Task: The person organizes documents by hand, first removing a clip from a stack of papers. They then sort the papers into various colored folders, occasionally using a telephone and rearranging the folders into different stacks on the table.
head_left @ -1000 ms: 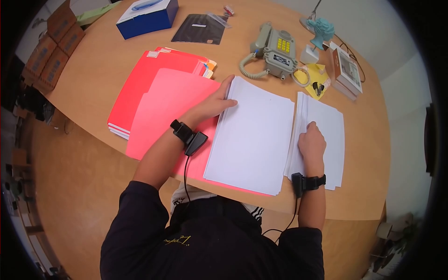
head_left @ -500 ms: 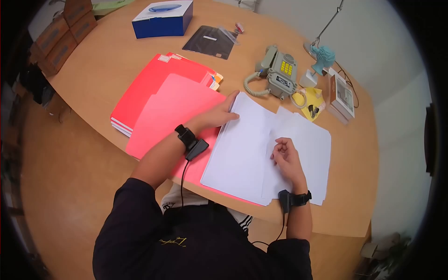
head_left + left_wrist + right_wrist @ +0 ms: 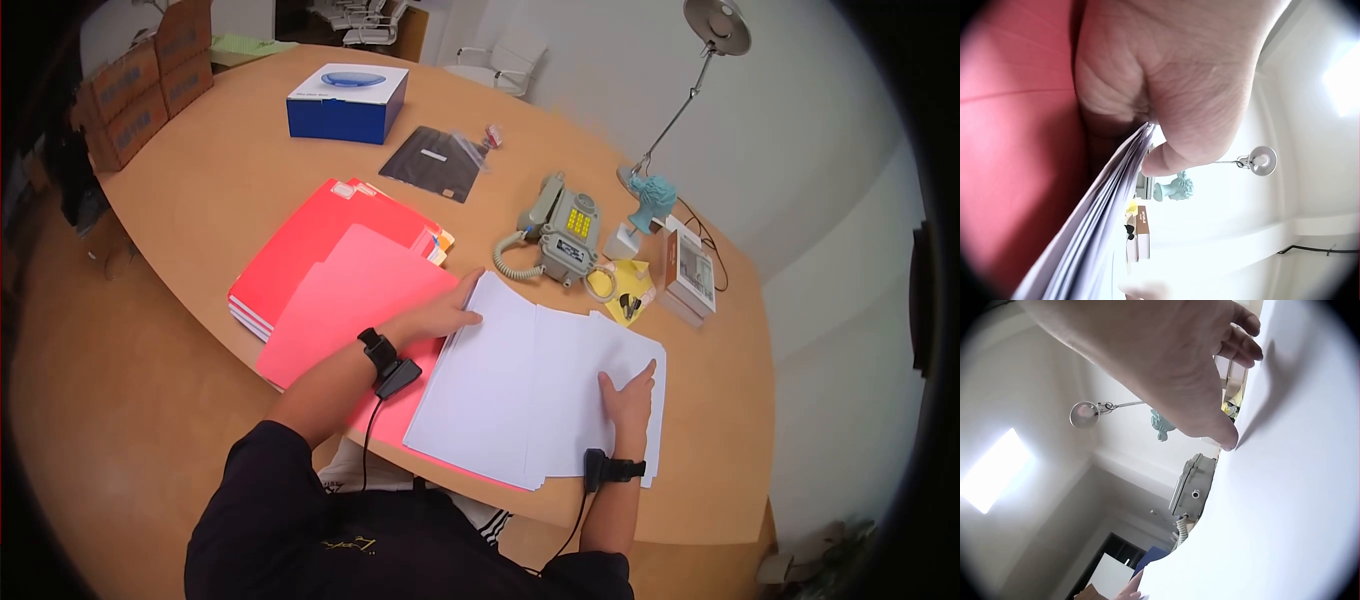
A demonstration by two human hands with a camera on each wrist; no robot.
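Note:
My left hand (image 3: 440, 315) grips a stack of white paper (image 3: 475, 390) by its far left edge, thumb on top. In the left wrist view, the thumb lies over the layered sheet edges (image 3: 1097, 231), with the other fingers mostly hidden behind them. The stack rests partly on a pink folder (image 3: 345, 310). To its right, more white sheets (image 3: 570, 400) join it edge to edge. Over these sheets is my right hand (image 3: 628, 402), fingers spread and thumb apart. The right wrist view shows its thumb tip close to the paper, its shadow beside it.
Red folders (image 3: 290, 250) lie left of the pink one. Beyond the paper stand a grey telephone (image 3: 565, 235), a teal bust (image 3: 652, 200), books (image 3: 690, 275) and a desk lamp (image 3: 718, 25). A yellow sheet (image 3: 630, 285), a black sleeve (image 3: 430, 165) and a blue-white box (image 3: 345, 105) lie farther off.
The gap between the two paper piles has closed. My right hand has lifted from the right pile's left side and spread its fingers farther right. My left hand keeps its hold; the head view has tilted up.

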